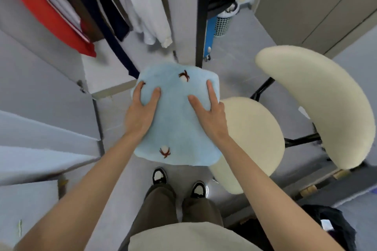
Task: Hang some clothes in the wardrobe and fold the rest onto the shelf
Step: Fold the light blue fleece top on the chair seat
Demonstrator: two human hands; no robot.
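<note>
A folded light blue fleece garment [175,124] with small brown and white embroidered motifs is held up in front of me, above the floor and my shoes. My left hand [140,110] grips its left side, fingers curled over the edge and thumb on top. My right hand [210,114] holds the right side, with index finger and thumb spread on top and the other fingers hidden behind the edge. The open wardrobe lies ahead, with a red garment [51,12], dark clothes [114,26] and a white fleece top [151,18] hanging inside.
The wardrobe's pale bottom board [106,71] sits just beyond the garment's left corner. A cream padded chair [253,140] stands close on my right. A blue laundry basket [216,26] stands behind a black post [201,26]. Dark clothes [326,228] lie at lower right.
</note>
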